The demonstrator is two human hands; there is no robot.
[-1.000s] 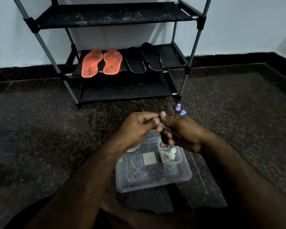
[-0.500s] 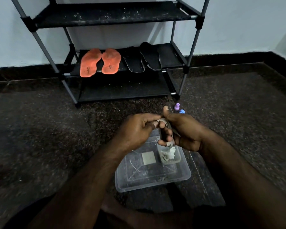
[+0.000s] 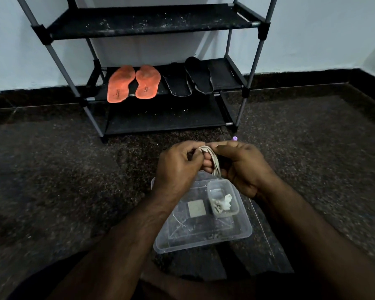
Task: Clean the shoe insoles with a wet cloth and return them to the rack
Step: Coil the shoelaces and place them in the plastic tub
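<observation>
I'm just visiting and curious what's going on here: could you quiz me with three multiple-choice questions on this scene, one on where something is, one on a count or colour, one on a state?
1. Where do the insoles lie?
A. on the rack's top shelf
B. on its middle shelf
C. in the clear tub

2. How many orange insoles are there?
A. one
B. two
C. four

3. What are the hands doing?
A. both pinch a pale cloth strip
B. both rest flat on the floor
C. one lifts an insole

Answers:
1 B, the orange insoles and black insoles lie on the rack's middle shelf.
2 B, a pair lies side by side.
3 A, the left hand and right hand hold the cloth strip above the clear tub.
</observation>
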